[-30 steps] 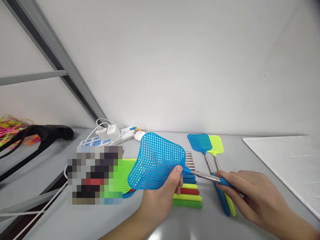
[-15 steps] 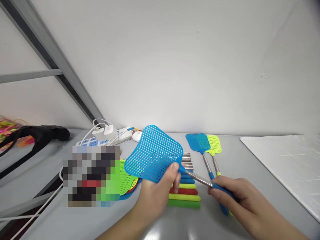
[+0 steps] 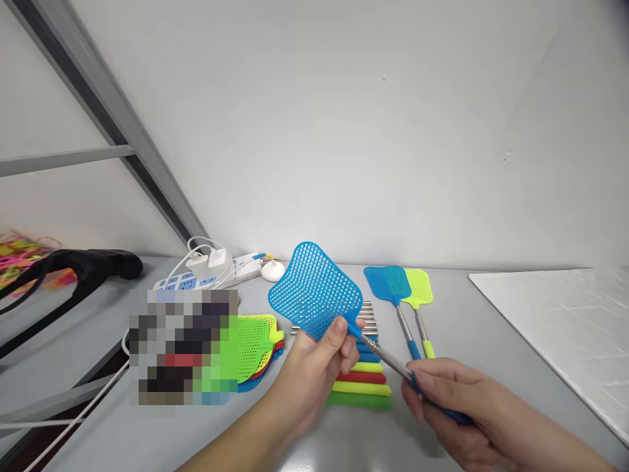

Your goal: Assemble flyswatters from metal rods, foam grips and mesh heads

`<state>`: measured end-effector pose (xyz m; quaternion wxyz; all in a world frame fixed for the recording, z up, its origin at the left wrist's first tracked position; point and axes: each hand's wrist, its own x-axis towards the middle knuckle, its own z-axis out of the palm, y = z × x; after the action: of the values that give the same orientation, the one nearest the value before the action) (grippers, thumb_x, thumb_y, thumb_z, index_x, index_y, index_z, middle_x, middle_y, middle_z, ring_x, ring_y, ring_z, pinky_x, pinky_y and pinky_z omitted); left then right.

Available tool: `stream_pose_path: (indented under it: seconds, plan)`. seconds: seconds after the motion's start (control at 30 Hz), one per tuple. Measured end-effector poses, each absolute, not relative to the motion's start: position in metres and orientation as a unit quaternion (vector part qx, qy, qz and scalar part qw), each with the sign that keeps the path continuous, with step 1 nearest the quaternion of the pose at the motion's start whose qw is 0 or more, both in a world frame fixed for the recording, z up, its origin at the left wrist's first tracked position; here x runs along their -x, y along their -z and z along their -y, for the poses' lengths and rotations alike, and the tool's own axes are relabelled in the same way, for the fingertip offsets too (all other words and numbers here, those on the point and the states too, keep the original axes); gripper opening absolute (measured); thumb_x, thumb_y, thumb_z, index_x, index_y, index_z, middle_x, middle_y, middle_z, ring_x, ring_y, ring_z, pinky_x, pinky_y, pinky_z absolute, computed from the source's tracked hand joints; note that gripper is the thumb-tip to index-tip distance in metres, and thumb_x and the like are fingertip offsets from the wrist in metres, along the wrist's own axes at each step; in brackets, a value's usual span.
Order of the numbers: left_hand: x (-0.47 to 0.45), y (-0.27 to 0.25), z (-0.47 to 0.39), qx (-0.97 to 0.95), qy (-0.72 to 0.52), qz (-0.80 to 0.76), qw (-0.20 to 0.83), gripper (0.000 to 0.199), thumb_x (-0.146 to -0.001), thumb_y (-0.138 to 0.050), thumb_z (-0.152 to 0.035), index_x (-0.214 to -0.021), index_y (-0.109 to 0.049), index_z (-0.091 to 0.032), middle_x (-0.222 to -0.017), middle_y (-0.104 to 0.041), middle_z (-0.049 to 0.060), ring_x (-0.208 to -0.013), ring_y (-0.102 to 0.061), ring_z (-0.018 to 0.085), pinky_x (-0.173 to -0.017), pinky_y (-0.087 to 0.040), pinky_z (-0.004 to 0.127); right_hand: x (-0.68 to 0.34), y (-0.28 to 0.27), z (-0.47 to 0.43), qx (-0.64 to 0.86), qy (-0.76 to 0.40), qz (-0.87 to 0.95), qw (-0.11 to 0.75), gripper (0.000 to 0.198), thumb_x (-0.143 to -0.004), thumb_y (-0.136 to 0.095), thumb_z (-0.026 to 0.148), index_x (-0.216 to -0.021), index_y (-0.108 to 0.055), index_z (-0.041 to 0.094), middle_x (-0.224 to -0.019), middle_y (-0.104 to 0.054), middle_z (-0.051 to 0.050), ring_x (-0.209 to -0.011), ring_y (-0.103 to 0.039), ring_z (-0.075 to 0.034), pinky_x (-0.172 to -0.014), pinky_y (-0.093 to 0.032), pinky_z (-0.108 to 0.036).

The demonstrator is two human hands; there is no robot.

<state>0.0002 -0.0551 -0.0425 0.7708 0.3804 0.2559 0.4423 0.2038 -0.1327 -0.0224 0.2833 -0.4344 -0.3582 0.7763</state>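
Note:
A blue fly swatter [image 3: 317, 288] with a perforated head and a metal shaft is held between my two hands over the table. My left hand [image 3: 319, 360] pinches the base of its head, thumb on top. Around the blue grip at the other end, the fingers of my right hand [image 3: 457, 403] are wrapped. Beneath the swatter lies a row of metal rods with coloured grips [image 3: 361, 389] in green, yellow, red and blue, partly hidden by my left hand. Loose swatter heads [image 3: 255, 347] in green, yellow, red and blue are stacked to the left.
A blue swatter [image 3: 388, 283] and a yellow swatter [image 3: 420, 288] lie overlapping at the back right. A white power strip [image 3: 246, 267] with plugged chargers and a round white device [image 3: 273, 271] stand near the wall. White sheeting [image 3: 550, 314] covers the right side; a black object [image 3: 98, 265] is at left.
The swatter's head has tilted and shifted slightly right. My right hand has moved a little down with the grip, while my left hand keeps hold near the head.

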Motion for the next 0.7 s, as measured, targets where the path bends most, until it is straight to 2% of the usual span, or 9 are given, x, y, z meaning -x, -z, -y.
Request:
stream_pose_path:
  seconds: [0.1, 0.17, 0.23, 0.3, 0.37, 0.43, 0.53, 0.63, 0.7]
  plan:
    - [0.000, 0.045, 0.054, -0.344, -0.430, -0.226, 0.804, 0.026, -0.087, -0.067, -0.042, -0.082, -0.059, -0.017, -0.063, -0.044, -0.005, -0.056, -0.041, 0.007, -0.062, -0.035, 0.024, -0.201, 0.023, 0.132, 0.420, -0.790, 0.341, 0.288, 0.038, -0.096, -0.044, 0.054, -0.084, -0.059, 0.021, -0.043, -0.023, 0.012, -0.035, -0.011, -0.006, -0.038, -0.018, -0.020]
    - [-0.001, 0.046, 0.056, -0.347, -0.419, -0.217, 0.811, 0.027, -0.087, -0.066, -0.043, -0.086, -0.062, -0.016, -0.065, -0.044, -0.004, -0.057, -0.041, 0.007, -0.062, -0.035, 0.023, -0.196, 0.021, 0.132, 0.462, -0.738, 0.399, 0.289, 0.040, -0.095, -0.045, 0.056, -0.082, -0.059, 0.021, -0.044, -0.024, 0.011, -0.038, -0.015, -0.006, -0.041, -0.020, -0.020]
    - [-0.002, 0.045, 0.060, -0.366, -0.405, -0.225, 0.807, 0.028, -0.087, -0.066, -0.044, -0.098, -0.064, -0.018, -0.071, -0.047, -0.003, -0.060, -0.043, 0.007, -0.064, -0.036, 0.024, -0.191, 0.021, 0.132, 0.519, -0.619, 0.503, 0.308, 0.041, -0.093, -0.047, 0.057, -0.080, -0.061, 0.021, -0.049, -0.038, 0.007, -0.045, -0.030, -0.008, -0.046, -0.027, -0.020]
    - [-0.005, 0.044, 0.066, -0.391, -0.404, -0.256, 0.787, 0.035, -0.086, -0.067, -0.046, -0.112, -0.062, -0.023, -0.080, -0.050, -0.002, -0.062, -0.045, 0.008, -0.066, -0.038, 0.025, -0.187, 0.024, 0.132, 0.554, -0.470, 0.602, 0.332, 0.037, -0.093, -0.048, 0.053, -0.082, -0.065, 0.022, -0.064, -0.056, 0.001, -0.058, -0.046, -0.012, -0.055, -0.037, -0.022]
    - [-0.006, 0.044, 0.070, -0.416, -0.420, -0.297, 0.750, 0.042, -0.082, -0.069, -0.049, -0.115, -0.060, -0.026, -0.087, -0.053, -0.001, -0.062, -0.046, 0.008, -0.066, -0.038, 0.026, -0.187, 0.031, 0.132, 0.570, -0.350, 0.664, 0.334, 0.030, -0.094, -0.048, 0.047, -0.087, -0.067, 0.023, -0.075, -0.064, -0.001, -0.066, -0.054, -0.015, -0.060, -0.042, -0.024]
    - [-0.008, 0.045, 0.071, -0.436, -0.446, -0.329, 0.709, 0.045, -0.079, -0.069, -0.056, -0.111, -0.062, -0.025, -0.087, -0.055, -0.001, -0.061, -0.046, 0.008, -0.065, -0.038, 0.026, -0.190, 0.040, 0.131, 0.581, -0.271, 0.701, 0.313, 0.026, -0.095, -0.048, 0.042, -0.091, -0.067, 0.024, -0.075, -0.066, -0.001, -0.063, -0.056, -0.015, -0.058, -0.042, -0.025]
    - [-0.009, 0.047, 0.068, -0.421, -0.477, -0.373, 0.676, 0.047, -0.084, -0.058, -0.063, -0.103, -0.066, -0.021, -0.084, -0.059, 0.001, -0.062, -0.047, 0.010, -0.067, -0.040, 0.027, -0.196, 0.049, 0.130, 0.583, -0.203, 0.731, 0.290, 0.023, -0.097, -0.047, 0.037, -0.100, -0.065, 0.024, -0.077, -0.067, -0.001, -0.063, -0.058, -0.015, -0.058, -0.043, -0.024]
    - [-0.008, 0.047, 0.066, -0.406, -0.491, -0.414, 0.651, 0.045, -0.087, -0.055, -0.060, -0.090, -0.068, -0.018, -0.076, -0.060, 0.002, -0.063, -0.049, 0.012, -0.067, -0.041, 0.027, -0.199, 0.049, 0.131, 0.577, -0.188, 0.741, 0.287, 0.021, -0.098, -0.045, 0.035, -0.104, -0.063, 0.025, -0.078, -0.067, -0.001, -0.063, -0.059, -0.014, -0.059, -0.044, -0.024]
    - [-0.006, 0.047, 0.065, -0.415, -0.493, -0.426, 0.635, 0.041, -0.086, -0.058, -0.058, -0.085, -0.068, -0.018, -0.065, -0.056, 0.000, -0.062, -0.050, 0.013, -0.065, -0.041, 0.026, -0.198, 0.046, 0.133, 0.573, -0.204, 0.741, 0.283, 0.021, -0.099, -0.044, 0.035, -0.102, -0.063, 0.025, -0.076, -0.067, 0.000, -0.063, -0.059, -0.014, -0.059, -0.044, -0.023]
